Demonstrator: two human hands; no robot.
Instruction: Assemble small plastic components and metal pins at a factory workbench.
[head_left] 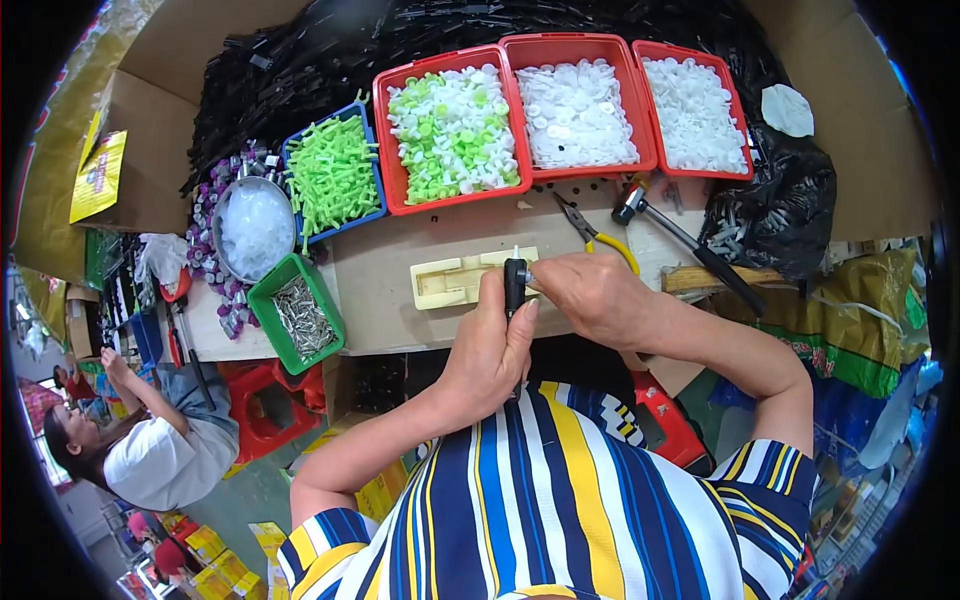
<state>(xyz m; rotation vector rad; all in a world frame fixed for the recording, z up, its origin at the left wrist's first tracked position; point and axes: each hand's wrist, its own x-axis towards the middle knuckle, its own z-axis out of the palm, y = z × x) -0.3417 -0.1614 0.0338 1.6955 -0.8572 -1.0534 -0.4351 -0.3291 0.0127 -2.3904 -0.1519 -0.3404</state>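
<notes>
My left hand point(490, 350) is wrapped around a slim black plastic cylinder point(514, 284), upright; my right hand point(590, 292) pinches its top. Beyond, the cream plastic jig point(455, 279) lies bare and the red trays point(455, 125) look full: judged early going.

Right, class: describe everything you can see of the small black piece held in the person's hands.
The black piece is a short, dark cylinder, plastic by its look, standing roughly upright with a thin pale pin rising from its top. The left hand wraps it from below, thumb along its side; the right hand meets it from the right with its fingertips. It is held just above the near edge of the cream jig block on the workbench. Its lower end is hidden by the hand.
</notes>
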